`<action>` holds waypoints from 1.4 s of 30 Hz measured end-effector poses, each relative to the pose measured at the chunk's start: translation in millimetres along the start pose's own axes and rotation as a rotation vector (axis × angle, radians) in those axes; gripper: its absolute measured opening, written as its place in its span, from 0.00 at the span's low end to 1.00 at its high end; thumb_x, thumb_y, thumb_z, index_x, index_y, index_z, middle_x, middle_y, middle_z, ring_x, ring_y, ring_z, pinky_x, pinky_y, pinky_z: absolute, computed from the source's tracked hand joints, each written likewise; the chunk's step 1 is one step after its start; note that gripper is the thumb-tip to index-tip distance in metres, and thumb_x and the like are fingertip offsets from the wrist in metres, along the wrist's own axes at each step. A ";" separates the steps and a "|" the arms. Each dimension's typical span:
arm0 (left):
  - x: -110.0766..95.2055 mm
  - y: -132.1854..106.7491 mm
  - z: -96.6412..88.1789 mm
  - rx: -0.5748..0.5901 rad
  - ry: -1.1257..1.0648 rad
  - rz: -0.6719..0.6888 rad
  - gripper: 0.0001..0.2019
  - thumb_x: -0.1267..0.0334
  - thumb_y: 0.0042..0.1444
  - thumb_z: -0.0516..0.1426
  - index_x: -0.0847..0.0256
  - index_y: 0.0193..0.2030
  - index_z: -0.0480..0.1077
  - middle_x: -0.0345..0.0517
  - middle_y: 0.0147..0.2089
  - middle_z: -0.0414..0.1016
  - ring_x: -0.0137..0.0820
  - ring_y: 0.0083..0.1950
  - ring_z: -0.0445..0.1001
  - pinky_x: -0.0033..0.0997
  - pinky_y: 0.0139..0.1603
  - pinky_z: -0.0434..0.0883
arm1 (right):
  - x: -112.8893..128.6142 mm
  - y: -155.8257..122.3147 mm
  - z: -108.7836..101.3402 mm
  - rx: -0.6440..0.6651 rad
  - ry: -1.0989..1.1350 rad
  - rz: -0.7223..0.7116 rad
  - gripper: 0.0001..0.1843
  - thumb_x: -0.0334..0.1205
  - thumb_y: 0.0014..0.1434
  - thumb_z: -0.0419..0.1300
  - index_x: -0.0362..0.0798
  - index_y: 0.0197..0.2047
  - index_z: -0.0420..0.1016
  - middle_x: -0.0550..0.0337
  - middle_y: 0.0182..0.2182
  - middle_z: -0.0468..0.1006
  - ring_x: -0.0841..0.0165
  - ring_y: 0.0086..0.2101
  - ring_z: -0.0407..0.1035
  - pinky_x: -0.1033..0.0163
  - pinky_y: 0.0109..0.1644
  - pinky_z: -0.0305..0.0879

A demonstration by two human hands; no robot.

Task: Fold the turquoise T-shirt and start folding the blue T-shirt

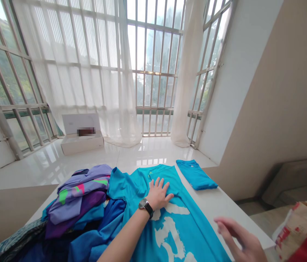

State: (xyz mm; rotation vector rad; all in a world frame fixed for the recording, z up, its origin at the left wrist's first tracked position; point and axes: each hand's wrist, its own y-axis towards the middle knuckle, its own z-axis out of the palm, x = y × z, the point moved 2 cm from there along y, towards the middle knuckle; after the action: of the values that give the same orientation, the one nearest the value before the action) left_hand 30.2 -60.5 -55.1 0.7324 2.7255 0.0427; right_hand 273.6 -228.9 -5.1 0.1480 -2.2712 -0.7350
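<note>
A turquoise T-shirt [169, 218] with a white print lies spread flat on the white table [218, 207]. My left hand [159, 194] rests flat on its upper part near the collar, fingers spread and open, a black watch on the wrist. My right hand [240, 236] hovers at the shirt's right edge near the table's side, fingers stretched out and a little blurred, holding nothing. A folded turquoise shirt [197, 175] lies at the table's far right corner, apart from both hands.
A heap of purple, blue and green clothes [82, 203] fills the table's left side. A white box [81, 134] stands open on the glossy floor by the barred windows and curtains. A red and tan bag [303, 233] sits at the lower right.
</note>
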 end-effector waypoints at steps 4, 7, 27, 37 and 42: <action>-0.1 -7.8 4.6 -0.048 -0.009 -0.001 0.35 0.37 0.66 0.38 0.54 0.72 0.54 0.54 0.75 0.50 0.51 0.75 0.44 0.64 0.71 0.41 | 6.7 118.9 63.9 0.156 0.006 0.003 0.22 0.51 0.68 0.47 0.49 0.50 0.77 0.55 0.42 0.82 0.66 0.29 0.73 0.61 0.34 0.73; -1.7 -8.9 4.0 -0.052 -0.027 0.010 0.34 0.38 0.66 0.38 0.54 0.72 0.54 0.54 0.75 0.50 0.51 0.75 0.45 0.64 0.71 0.42 | -4.6 178.1 131.9 0.346 -0.294 -0.132 0.24 0.42 0.69 0.40 0.47 0.58 0.71 0.50 0.58 0.74 0.63 0.50 0.73 0.58 0.55 0.69; -0.9 -9.5 -2.1 -0.051 -0.075 0.073 0.29 0.47 0.66 0.45 0.56 0.70 0.54 0.55 0.74 0.51 0.53 0.74 0.46 0.67 0.69 0.44 | -103.7 256.3 205.9 0.840 -0.385 -0.264 0.23 0.40 0.58 0.52 0.52 0.55 0.75 0.51 0.54 0.78 0.56 0.53 0.72 0.57 0.57 0.66; -2.9 -10.3 -2.6 -0.044 -0.041 0.088 0.28 0.48 0.66 0.44 0.55 0.70 0.55 0.56 0.74 0.50 0.53 0.74 0.44 0.66 0.69 0.44 | -109.8 272.5 198.5 0.780 -0.447 -0.201 0.09 0.39 0.55 0.56 0.51 0.35 0.78 0.52 0.38 0.82 0.56 0.42 0.75 0.59 0.46 0.67; -3.4 -10.2 -3.8 -0.019 -0.063 0.065 0.28 0.49 0.67 0.44 0.54 0.71 0.53 0.55 0.74 0.50 0.53 0.74 0.45 0.66 0.69 0.46 | -106.4 272.6 187.0 0.635 -0.498 -0.136 0.08 0.37 0.56 0.57 0.51 0.36 0.77 0.52 0.38 0.82 0.57 0.40 0.76 0.59 0.42 0.66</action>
State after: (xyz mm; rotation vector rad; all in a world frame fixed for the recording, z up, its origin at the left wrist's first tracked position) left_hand 26.8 -70.8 -51.6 0.8024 2.6376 0.0595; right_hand 252.9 117.1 -27.5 0.4622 -2.9335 -0.0828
